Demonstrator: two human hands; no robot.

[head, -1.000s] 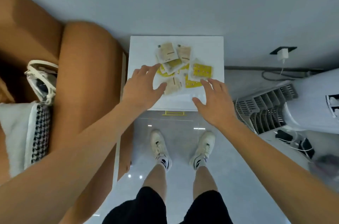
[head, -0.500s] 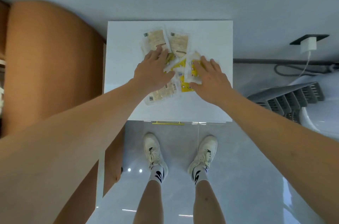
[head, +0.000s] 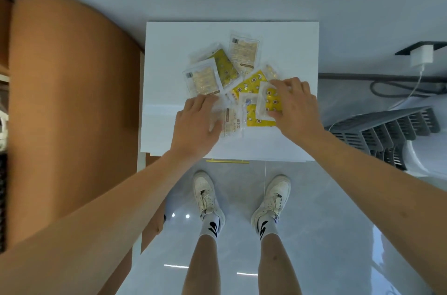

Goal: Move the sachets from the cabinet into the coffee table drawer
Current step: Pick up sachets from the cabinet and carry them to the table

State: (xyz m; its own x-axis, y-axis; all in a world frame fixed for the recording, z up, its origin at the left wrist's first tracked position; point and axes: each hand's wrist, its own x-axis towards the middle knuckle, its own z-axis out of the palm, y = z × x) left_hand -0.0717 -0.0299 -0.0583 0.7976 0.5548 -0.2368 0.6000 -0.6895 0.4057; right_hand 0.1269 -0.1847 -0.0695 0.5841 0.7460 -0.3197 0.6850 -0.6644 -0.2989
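Several sachets (head: 243,53), yellow and beige in clear wrap, lie in a loose pile on the white cabinet top (head: 169,53). My left hand (head: 196,123) sits at the pile's near-left side, its fingers curled over a clear beige sachet (head: 232,123). At the near-right side, my right hand (head: 295,106) pinches the edge of a yellow sachet (head: 264,103) between thumb and fingers, and that edge is lifted. No coffee table drawer is in view.
A brown rounded sofa arm (head: 72,101) stands tight against the cabinet's left side. A white appliance with a grey grille (head: 387,130) and a plugged-in charger (head: 420,55) are on the right. My white shoes (head: 205,195) stand on the grey floor below a gold handle (head: 227,161).
Both hands reached onto the pile, then drew back toward the front edge. Their fingers have curled onto sachets, and the pile has spread and shifted.
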